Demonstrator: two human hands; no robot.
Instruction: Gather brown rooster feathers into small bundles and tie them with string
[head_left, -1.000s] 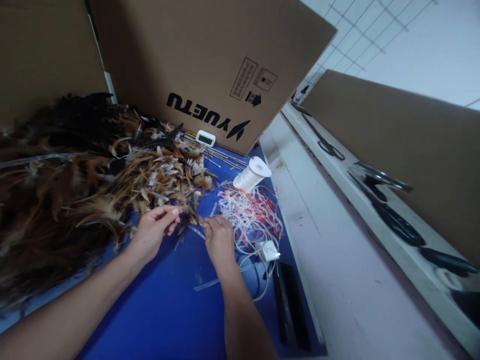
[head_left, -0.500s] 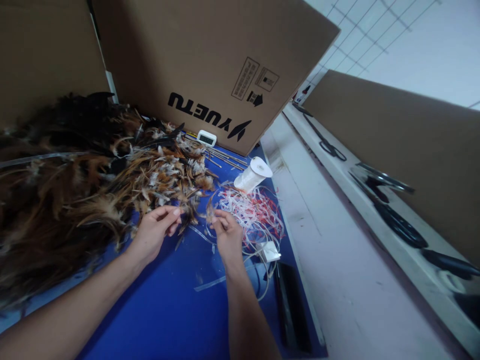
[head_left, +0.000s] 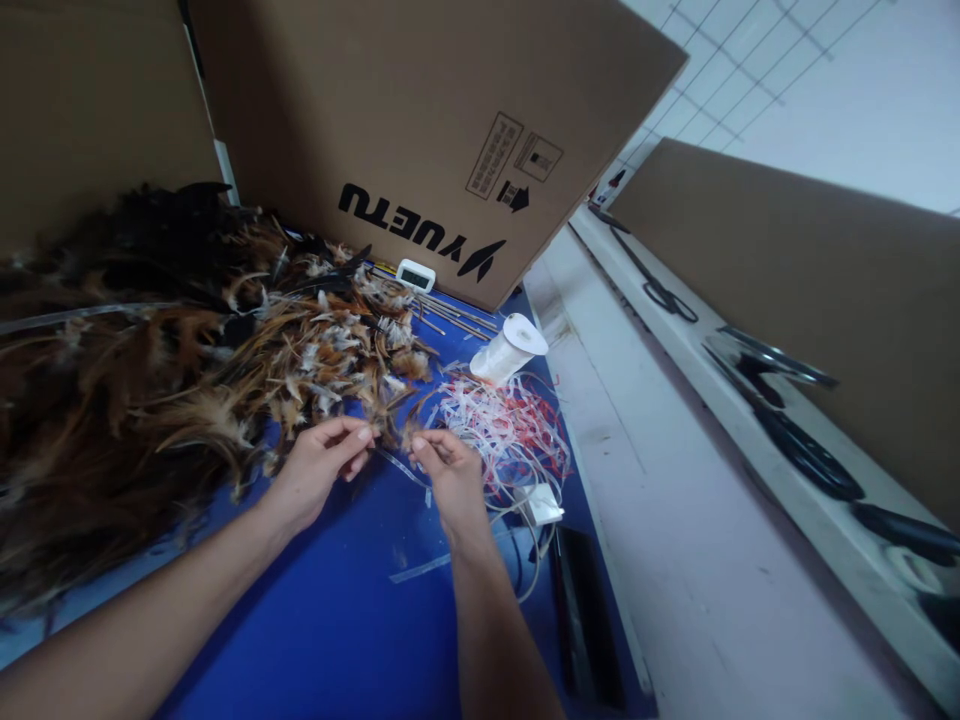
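Note:
My left hand point(head_left: 319, 468) is pinched closed on a small brown feather point(head_left: 386, 415) at the edge of the feather pile. Close to its right, my right hand point(head_left: 452, 475) pinches another small brownish feather point(head_left: 410, 432) between thumb and finger. The two hands are a short way apart, above the blue tabletop point(head_left: 330, 610). A large heap of brown, black and tan feathers point(head_left: 300, 350) spreads to the left and behind them. Beyond my right hand lies a tangle of white and red strips point(head_left: 502, 425).
A white spool point(head_left: 508, 350) stands behind the strips. Near my right wrist are a white plug point(head_left: 540, 503) with cable and a dark object point(head_left: 589, 620). Thin sticks point(head_left: 457, 315) and a small display point(head_left: 415, 275) lie before a cardboard box point(head_left: 420, 120). Knives point(head_left: 810, 455) rest on the right ledge.
My right hand has moved slightly left, closer to my left hand, which has shifted a little right. The feather in my right hand now sits lower and nearer the other one.

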